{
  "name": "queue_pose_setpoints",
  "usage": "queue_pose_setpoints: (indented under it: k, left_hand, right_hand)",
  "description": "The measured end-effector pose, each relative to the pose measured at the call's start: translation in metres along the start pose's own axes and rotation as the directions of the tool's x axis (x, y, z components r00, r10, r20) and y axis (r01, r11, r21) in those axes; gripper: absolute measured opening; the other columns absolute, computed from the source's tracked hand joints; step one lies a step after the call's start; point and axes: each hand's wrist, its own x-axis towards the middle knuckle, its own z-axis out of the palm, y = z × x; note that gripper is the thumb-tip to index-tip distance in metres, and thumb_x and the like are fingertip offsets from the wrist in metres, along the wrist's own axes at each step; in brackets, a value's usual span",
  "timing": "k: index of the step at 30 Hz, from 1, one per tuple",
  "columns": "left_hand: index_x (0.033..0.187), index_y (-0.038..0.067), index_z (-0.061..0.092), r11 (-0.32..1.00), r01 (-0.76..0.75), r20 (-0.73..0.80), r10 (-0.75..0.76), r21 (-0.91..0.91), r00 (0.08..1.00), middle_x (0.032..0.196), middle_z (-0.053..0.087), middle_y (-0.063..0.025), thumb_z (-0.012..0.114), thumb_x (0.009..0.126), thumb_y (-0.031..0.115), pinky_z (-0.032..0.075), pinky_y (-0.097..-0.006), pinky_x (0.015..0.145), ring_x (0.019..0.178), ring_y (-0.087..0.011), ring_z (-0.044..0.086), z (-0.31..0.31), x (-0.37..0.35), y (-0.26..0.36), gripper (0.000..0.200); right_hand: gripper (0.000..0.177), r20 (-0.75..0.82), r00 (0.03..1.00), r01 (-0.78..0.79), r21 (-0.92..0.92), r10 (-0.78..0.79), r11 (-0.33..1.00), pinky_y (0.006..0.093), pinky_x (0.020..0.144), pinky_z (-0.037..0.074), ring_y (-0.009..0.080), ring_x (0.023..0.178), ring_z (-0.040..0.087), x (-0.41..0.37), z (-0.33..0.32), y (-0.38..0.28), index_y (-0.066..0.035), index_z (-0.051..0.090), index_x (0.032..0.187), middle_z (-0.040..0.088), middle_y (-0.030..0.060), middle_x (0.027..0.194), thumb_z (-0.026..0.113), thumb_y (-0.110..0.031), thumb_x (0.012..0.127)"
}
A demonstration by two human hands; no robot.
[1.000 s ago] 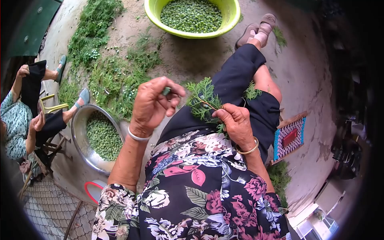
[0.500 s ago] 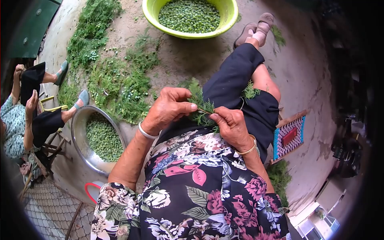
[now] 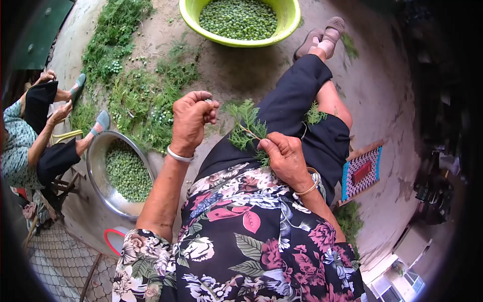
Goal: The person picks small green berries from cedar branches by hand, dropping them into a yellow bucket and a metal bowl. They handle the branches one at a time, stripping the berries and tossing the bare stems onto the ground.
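My right hand (image 3: 288, 157) pinches the stem of a green conifer sprig (image 3: 246, 128) over my lap, its feathery leaves fanning out to the left. Apart from the sprig, my left hand (image 3: 192, 122) is raised with the fingers curled together. Between its thumb and fingertips a small pale berry (image 3: 208, 100) just shows; the fingers hide most of it. Another sprig (image 3: 314, 117) lies on my dark trousers near the knee. To the left of my left forearm stands a metal basin (image 3: 95, 173) with many green berries (image 3: 128, 173) in it.
Ahead stands a lime-green basin (image 3: 290, 32) full of green berries. Cut branches (image 3: 143, 103) cover the ground at left. Another person (image 3: 22, 146) sits at far left, hands raised. A low woven stool (image 3: 362, 173) is at right, and a red-rimmed container (image 3: 114, 241) sits behind the metal basin.
My left hand has pulled away from the sprig, up and to the left, with a small berry in its fingers. My right hand keeps the sprig. The other person's hands have shifted.
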Motion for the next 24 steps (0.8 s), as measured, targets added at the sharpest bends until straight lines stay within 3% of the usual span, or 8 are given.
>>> queue_pose_setpoints:
  k: [1, 3, 5, 9, 11, 15, 20, 24]
  left_hand:
    - [0.096, -0.003, 0.057, 1.0, 0.0, -0.001, 0.0, 0.0, 1.0, 0.08, 0.064, -0.0117, 0.058, 0.079, -0.001, 0.05, -0.0261, 0.056, 0.06, -0.0154, 0.057, 0.0, -0.003, 0.005, 0.018]
    - [0.102, -0.003, 0.055, 0.941, 0.153, 0.155, -0.11, -0.301, 0.982, 0.084, 0.064, -0.013, 0.057, 0.081, 0.0, 0.052, -0.0271, 0.058, 0.062, -0.0146, 0.057, 0.002, -0.014, 0.016, 0.021]
    - [0.098, -0.003, 0.058, 0.931, 0.172, 0.164, -0.123, -0.323, 0.979, 0.082, 0.064, -0.0131, 0.057, 0.084, 0.003, 0.053, -0.0271, 0.056, 0.06, -0.0132, 0.057, 0.009, -0.025, 0.015, 0.016]
    - [0.097, -0.003, 0.065, 0.98, 0.173, 0.271, -0.194, 0.101, 0.943, 0.068, 0.062, -0.0059, 0.064, 0.084, 0.009, 0.039, -0.019, 0.043, 0.051, -0.0079, 0.052, 0.023, -0.04, -0.001, 0.017]
    - [0.093, -0.001, 0.065, 0.951, 0.178, 0.216, -0.234, 0.253, 0.948, 0.067, 0.061, -0.0036, 0.066, 0.083, 0.01, 0.036, -0.0183, 0.041, 0.049, -0.0053, 0.05, 0.034, -0.043, -0.007, 0.015]
    - [0.086, 0.001, 0.064, 0.931, 0.242, 0.277, -0.317, 0.275, 0.907, 0.065, 0.06, -0.0016, 0.069, 0.081, 0.011, 0.035, -0.0176, 0.041, 0.048, -0.0036, 0.048, 0.037, -0.038, -0.009, 0.014]
    - [0.081, 0.004, 0.058, 0.943, 0.329, 0.384, -0.318, 0.038, 0.867, 0.061, 0.053, -0.0004, 0.072, 0.077, 0.011, 0.032, -0.0201, 0.041, 0.047, -0.006, 0.043, 0.029, -0.037, -0.005, 0.015]
    - [0.08, 0.004, 0.057, 0.917, 0.397, 0.407, -0.377, 0.04, 0.832, 0.06, 0.051, -0.0007, 0.072, 0.076, 0.011, 0.031, -0.0217, 0.042, 0.047, -0.0074, 0.042, 0.029, -0.039, -0.003, 0.018]
  right_hand:
    - [0.017, -0.017, 1.0, 0.0, 0.006, 0.0, 1.0, 0.0349, 0.047, 0.037, 0.0271, 0.046, 0.046, 0.001, 0.0, 0.003, 0.005, 0.056, 0.07, 0.049, 0.0195, 0.058, 0.06, -0.005, 0.084]
    - [0.016, -0.04, 0.999, -0.034, 0.031, 0.036, 0.999, 0.0338, 0.048, 0.037, 0.0242, 0.047, 0.047, 0.003, -0.001, 0.0, 0.004, 0.057, 0.072, 0.051, 0.0185, 0.058, 0.06, -0.005, 0.084]
    - [0.015, -0.063, 0.995, -0.071, 0.053, 0.074, 0.996, 0.0327, 0.049, 0.038, 0.0212, 0.048, 0.047, 0.004, -0.002, 0.001, 0.004, 0.059, 0.073, 0.052, 0.0175, 0.058, 0.06, -0.005, 0.084]
    - [0.012, -0.044, 0.995, -0.084, 0.047, 0.086, 0.995, 0.0317, 0.049, 0.039, 0.0196, 0.048, 0.048, 0.003, -0.003, 0.002, 0.003, 0.061, 0.076, 0.054, 0.0157, 0.058, 0.061, -0.006, 0.084]
    - [0.012, -0.04, 0.996, -0.076, 0.046, 0.077, 0.996, 0.032, 0.049, 0.039, 0.0205, 0.048, 0.048, 0.003, -0.003, 0.001, 0.003, 0.061, 0.077, 0.054, 0.0159, 0.058, 0.061, -0.006, 0.084]
    - [0.012, -0.016, 1.0, -0.024, 0.042, 0.025, 0.999, 0.0329, 0.048, 0.038, 0.0229, 0.047, 0.047, 0.001, -0.004, 0.0, 0.003, 0.059, 0.076, 0.052, 0.0168, 0.058, 0.061, -0.006, 0.084]
    - [0.014, -0.002, 0.999, -0.033, 0.064, 0.033, 0.997, 0.034, 0.048, 0.037, 0.0237, 0.048, 0.043, 0.002, -0.003, 0.001, 0.003, 0.057, 0.075, 0.048, 0.0179, 0.058, 0.061, -0.006, 0.084]
    - [0.013, 0.031, 0.999, -0.033, 0.054, 0.031, 0.998, 0.034, 0.049, 0.038, 0.0232, 0.048, 0.044, 0.003, -0.004, -0.001, 0.003, 0.058, 0.075, 0.049, 0.0186, 0.059, 0.062, -0.006, 0.084]
